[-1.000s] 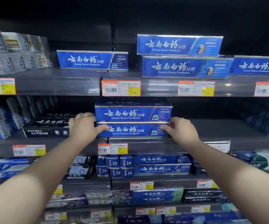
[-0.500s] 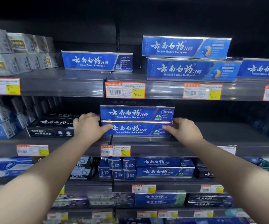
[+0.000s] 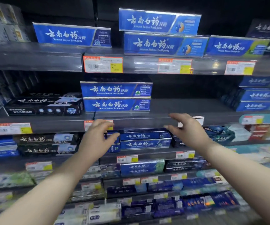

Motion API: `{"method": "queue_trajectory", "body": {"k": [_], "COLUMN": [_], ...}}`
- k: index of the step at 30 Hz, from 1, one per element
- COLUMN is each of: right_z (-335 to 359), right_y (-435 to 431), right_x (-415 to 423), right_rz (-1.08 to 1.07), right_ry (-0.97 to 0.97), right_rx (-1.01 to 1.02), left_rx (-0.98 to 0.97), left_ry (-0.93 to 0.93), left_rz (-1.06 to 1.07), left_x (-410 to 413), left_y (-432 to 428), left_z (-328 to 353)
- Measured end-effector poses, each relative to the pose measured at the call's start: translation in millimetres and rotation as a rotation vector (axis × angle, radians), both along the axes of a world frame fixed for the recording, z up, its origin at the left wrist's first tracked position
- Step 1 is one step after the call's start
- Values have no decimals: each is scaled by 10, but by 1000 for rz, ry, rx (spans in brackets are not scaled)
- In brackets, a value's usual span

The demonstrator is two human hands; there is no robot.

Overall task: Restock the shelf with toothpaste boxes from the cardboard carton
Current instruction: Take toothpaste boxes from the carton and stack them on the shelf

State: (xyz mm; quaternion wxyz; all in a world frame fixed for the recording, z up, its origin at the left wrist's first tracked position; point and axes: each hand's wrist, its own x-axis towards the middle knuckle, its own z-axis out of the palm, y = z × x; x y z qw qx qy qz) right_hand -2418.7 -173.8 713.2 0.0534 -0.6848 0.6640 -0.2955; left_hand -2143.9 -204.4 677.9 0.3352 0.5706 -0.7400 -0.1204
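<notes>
Two stacked toothpaste boxes [image 3: 116,96] lie lengthwise along the shelf [image 3: 179,109]; left hand [image 3: 95,140] and right hand [image 3: 189,129] fingers spread, empty.

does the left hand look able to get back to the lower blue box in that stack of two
Probably yes. The left hand hangs open and empty just below the shelf edge, and nothing lies between it and the lower blue toothpaste box, whose front is exposed.

2 blue toothpaste boxes [image 3: 116,96] lay flat on the shelf [image 3: 179,109], 1 stacked squarely on the other, long printed faces outward, white characters and "Yunnan Baiyao Toothpaste" legible. The stack sat above and behind the fingers [image 3: 174,116], clear of them, untouched. The carton was out of view.
</notes>
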Motion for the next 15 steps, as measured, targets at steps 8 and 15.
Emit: {"method": "queue_trajectory", "body": {"k": [8, 15], "right_z": [-456, -764], "right_y": [1062, 2997], "right_x": [-849, -2391], "right_rz": [-29, -251], "right_ry": [53, 83], "right_rx": [353, 486], "left_rx": [312, 438], "left_ry": [-198, -366], "left_rz": [-59, -255], "left_x": [-836, -2497], "left_y": [794, 1983], "left_z": [-568, -886]}}
